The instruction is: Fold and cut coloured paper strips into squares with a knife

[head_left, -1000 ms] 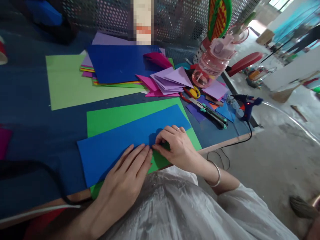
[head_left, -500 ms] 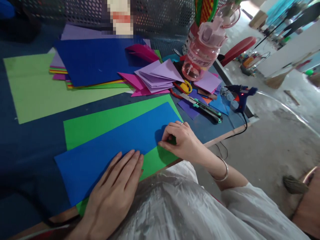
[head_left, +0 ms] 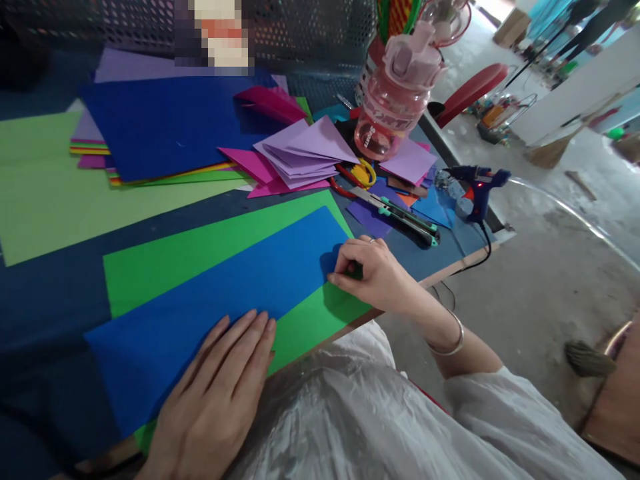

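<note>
**Pressing down the blue sheet**

Head view, near part:
- Left hand (head_left: 215, 400) open and flat, fingers close together, palm down on the blue sheet (head_left: 225, 287). Nothing gripped, just pressing.
- Right hand (head_left: 377, 277) curled, fingertips pinched on the near edge of the blue sheet, close to its right end.
- Blue sheet long and slanted, lying on top of a green sheet (head_left: 200, 247), at the near edge of the tabletop (head_left: 50, 300).
- Step in hand, most likely: running the fingertips along the near edge to press it down flat.
- Called for here: a still left hand so the sheet cannot slide, and a firm, even pinch along the edge.

Head view, far part:
- Light green sheet (head_left: 60, 193) lying flat on the left.
- Pile of coloured sheets (head_left: 170, 123) behind it, dark blue one on top.
- Folded purple pieces (head_left: 305, 150) stacked beside the pile.
- Scissors (head_left: 363, 175), box cutter (head_left: 400, 217) and glue gun (head_left: 477, 183) on the right, well apart from both hands.

Containers:
- One pink bottle (head_left: 395, 100) standing behind the folded pieces, lid on. See-through, but cannot tell if any drink inside.
</note>
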`<control>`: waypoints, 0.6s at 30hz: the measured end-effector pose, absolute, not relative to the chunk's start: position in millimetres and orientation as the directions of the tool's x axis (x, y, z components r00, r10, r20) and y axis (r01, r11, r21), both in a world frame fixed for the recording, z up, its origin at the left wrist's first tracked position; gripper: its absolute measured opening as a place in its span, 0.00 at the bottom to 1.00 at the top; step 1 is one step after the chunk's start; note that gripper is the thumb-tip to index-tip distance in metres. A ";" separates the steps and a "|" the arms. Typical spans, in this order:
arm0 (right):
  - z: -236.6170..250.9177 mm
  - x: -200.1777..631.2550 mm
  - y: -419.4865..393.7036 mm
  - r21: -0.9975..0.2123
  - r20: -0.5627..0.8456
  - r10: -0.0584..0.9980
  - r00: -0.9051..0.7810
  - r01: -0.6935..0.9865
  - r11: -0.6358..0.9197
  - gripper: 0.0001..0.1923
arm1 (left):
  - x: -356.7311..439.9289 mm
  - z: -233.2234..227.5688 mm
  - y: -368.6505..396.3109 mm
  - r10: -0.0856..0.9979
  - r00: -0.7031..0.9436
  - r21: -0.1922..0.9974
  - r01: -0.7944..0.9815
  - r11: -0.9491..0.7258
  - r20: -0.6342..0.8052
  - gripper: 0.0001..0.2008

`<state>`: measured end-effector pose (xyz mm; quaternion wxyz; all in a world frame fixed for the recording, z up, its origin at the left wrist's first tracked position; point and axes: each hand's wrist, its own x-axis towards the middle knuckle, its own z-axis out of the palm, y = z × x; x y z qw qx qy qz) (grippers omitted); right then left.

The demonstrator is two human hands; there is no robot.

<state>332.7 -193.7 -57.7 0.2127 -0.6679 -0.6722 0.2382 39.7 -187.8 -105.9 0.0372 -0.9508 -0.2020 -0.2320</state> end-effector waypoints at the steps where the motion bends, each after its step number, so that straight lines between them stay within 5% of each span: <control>1: -58.2 335.7 -193.7 -0.602 -0.026 1.000 -0.004 0.799 -0.012 0.11 | 39.3 -106.1 -187.6 0.368 0.811 0.025 0.401 -0.916 0.456 0.18; 12: -59.7 368.1 -194.4 -0.614 0.003 0.998 0.066 0.788 -0.050 0.11 | 39.5 -105.9 -185.2 0.361 0.815 0.032 0.390 -0.920 0.454 0.34; 18: -60.5 375.7 -194.9 -0.643 0.025 0.995 0.093 0.764 -0.056 0.11 | 37.9 -105.5 -183.7 0.335 0.831 0.019 0.365 -0.931 0.444 0.30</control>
